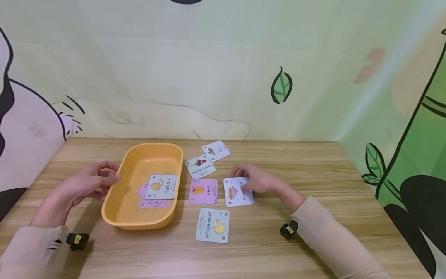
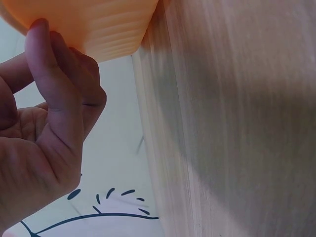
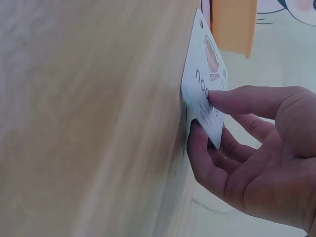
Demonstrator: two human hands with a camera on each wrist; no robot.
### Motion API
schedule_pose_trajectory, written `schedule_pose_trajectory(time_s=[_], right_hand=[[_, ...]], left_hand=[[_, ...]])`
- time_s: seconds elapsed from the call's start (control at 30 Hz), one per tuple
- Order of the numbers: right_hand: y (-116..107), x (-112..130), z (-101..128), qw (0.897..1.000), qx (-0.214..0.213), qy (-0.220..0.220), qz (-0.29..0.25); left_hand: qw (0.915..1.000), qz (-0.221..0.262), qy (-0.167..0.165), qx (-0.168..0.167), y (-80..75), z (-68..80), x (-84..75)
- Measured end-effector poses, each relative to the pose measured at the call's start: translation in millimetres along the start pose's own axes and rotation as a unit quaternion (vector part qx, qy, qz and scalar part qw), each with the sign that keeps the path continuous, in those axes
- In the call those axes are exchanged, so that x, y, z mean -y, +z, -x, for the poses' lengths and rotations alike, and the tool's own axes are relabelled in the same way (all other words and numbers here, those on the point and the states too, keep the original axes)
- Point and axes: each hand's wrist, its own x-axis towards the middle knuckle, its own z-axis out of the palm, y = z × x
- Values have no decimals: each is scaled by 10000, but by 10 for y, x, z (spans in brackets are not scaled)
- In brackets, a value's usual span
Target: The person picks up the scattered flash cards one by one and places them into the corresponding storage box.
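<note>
My right hand (image 1: 259, 179) pinches a white noodle card (image 1: 232, 197) by its right side. In the right wrist view the thumb (image 3: 242, 100) lies over the printed face and fingers curl beneath; the card tilts up off the table. On the left, my left hand (image 1: 88, 182) holds the left rim of a yellow-orange plastic tray (image 1: 120, 201), thumb at the rim and curled fingers against the outer wall. Inside the tray, a durian card (image 1: 161, 193) overlaps several purple cards (image 1: 146, 203), mostly hidden under it.
A purple vest card (image 1: 203, 197) lies between tray and noodle card. Behind it are a mangosteen card (image 1: 201, 171) and a fish card (image 1: 221, 152), corners close together. A blue grapefruit card (image 1: 209, 224) lies nearer the front. A printed cloth (image 1: 216, 77) stands behind the wooden table (image 1: 271, 248).
</note>
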Motion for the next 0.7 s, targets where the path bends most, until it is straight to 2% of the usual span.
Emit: schedule_pose_trajectory(time_s=[0.27,0.53,0.7], right_hand=[[-59,-71,-8,9952,90,220,-954],[-90,-109,-36,9797,232,544,-1914],[-117,-114,-61,9717,163,693,-2251]], left_hand=[[10000,22,7,5,5,-4,3],[10000,76,6,11,3,-1,-2],[10000,49,-24,10,3,6,-9]])
